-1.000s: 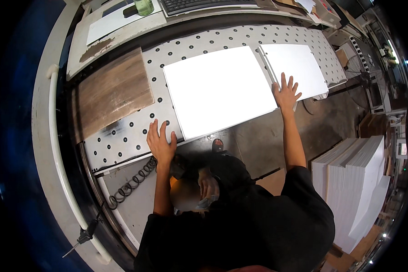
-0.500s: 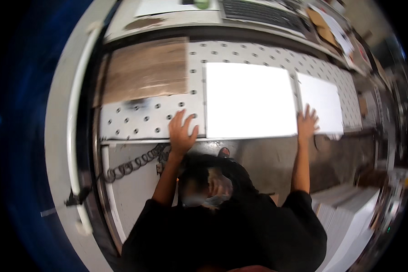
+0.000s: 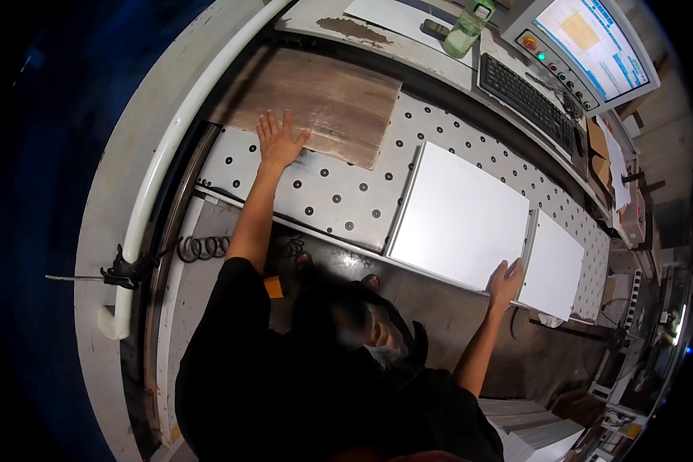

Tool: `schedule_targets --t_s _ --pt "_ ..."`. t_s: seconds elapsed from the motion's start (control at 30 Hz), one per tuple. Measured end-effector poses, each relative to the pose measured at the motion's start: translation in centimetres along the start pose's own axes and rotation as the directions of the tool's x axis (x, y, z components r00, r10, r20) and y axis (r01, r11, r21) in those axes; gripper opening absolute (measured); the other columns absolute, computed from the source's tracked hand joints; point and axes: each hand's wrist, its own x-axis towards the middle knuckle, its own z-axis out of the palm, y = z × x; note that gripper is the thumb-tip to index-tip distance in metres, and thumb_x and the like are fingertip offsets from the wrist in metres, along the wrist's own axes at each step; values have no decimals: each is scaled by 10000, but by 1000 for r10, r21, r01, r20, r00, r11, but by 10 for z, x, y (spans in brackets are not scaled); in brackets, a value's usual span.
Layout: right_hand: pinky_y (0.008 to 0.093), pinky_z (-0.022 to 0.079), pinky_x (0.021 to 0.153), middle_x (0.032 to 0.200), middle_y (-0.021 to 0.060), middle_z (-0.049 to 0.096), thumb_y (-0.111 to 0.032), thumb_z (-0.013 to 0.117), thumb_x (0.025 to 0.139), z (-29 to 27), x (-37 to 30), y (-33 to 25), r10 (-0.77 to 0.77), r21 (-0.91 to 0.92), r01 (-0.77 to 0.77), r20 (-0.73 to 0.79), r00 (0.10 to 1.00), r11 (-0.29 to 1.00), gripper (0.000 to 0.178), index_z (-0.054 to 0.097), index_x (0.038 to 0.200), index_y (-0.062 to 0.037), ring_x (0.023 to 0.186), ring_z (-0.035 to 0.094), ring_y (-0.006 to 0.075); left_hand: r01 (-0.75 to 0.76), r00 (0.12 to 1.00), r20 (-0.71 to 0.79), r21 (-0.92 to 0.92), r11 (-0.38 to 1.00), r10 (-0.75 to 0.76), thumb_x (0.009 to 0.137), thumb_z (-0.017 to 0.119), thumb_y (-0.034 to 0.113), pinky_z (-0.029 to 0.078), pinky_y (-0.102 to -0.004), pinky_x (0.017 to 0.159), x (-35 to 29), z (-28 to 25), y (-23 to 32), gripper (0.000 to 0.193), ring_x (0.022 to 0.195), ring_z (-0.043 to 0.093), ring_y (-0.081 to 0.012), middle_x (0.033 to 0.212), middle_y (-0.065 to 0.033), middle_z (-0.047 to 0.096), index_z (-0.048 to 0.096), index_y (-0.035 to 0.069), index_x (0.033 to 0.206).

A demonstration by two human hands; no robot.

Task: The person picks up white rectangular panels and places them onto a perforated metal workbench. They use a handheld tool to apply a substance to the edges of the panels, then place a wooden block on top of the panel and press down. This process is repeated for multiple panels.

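Left hand (image 3: pixel 281 142) spread, fingers fanned, palm down over the near edge of the brown board (image 3: pixel 316 100), which lies flat at the left end of the studded table (image 3: pixel 346 204); the flat palm suggests resting or steadying rather than gripping. Right hand (image 3: pixel 505 283) at the near right corner of the larger white panel (image 3: pixel 462 215), beside the narrow gap before the smaller white panel (image 3: pixel 554 266); fingers partly bent, cannot tell whether they pinch the edge or just touch it. Both white panels lie flat, side by side, near edges along the table's front, probably so the person can reach them easily. Bare studded surface separates the brown board from the larger panel, so those two are well apart. Around: white rail (image 3: pixel 165 146) curves along the left side, black-handled tool (image 3: pixel 123 269) hung on it, coiled hose (image 3: pixel 200 248) below the table's front edge; these crowd the left arm's side but don't cross the board. Beyond the table, a raised ledge (image 3: pixel 408 48) bounds the far side, carrying keyboard (image 3: pixel 527 100), green bottle (image 3: pixel 467 29) and a small dark object (image 3: pixel 435 29), with monitor (image 3: pixel 593 46) behind. Panel pile (image 3: pixel 539 431) at lower right, partly hidden by the dark sleeve.
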Motion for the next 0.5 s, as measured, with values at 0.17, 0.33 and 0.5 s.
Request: schedule_targets --t_s 0.17,0.33,0.5 --pt "500 390 1109 1407 290 548 -248 647 950 -9 -4 -12 -81 -123 84 30 996 989 554 546 1387 75 1297 509 444 -26 999 28 21 999 25 933 430 766 30 -518 1255 14 -6 -34 939 1549 65 -476 1655 -321 122 284 140 1617" --pt "503 422 1073 1349 284 593 -251 688 912 3 -5 -47 -111 -109 115 43 993 987 528 610 1319 76 1254 543 434 -14 995 99 26 1000 11 920 454 771 80 -518 1256 32 -23 -69 935 1555 64 -459 1661 -297 141 292 172 1618" --pt "491 445 1042 1275 312 616 -237 740 873 36 -8 -110 -124 80 122 25 992 989 529 643 1291 73 1203 566 434 47 980 197 -100 994 -27 915 502 743 87 -517 1258 51 -42 -106 910 1560 48 -447 1673 -268 140 299 201 1618"
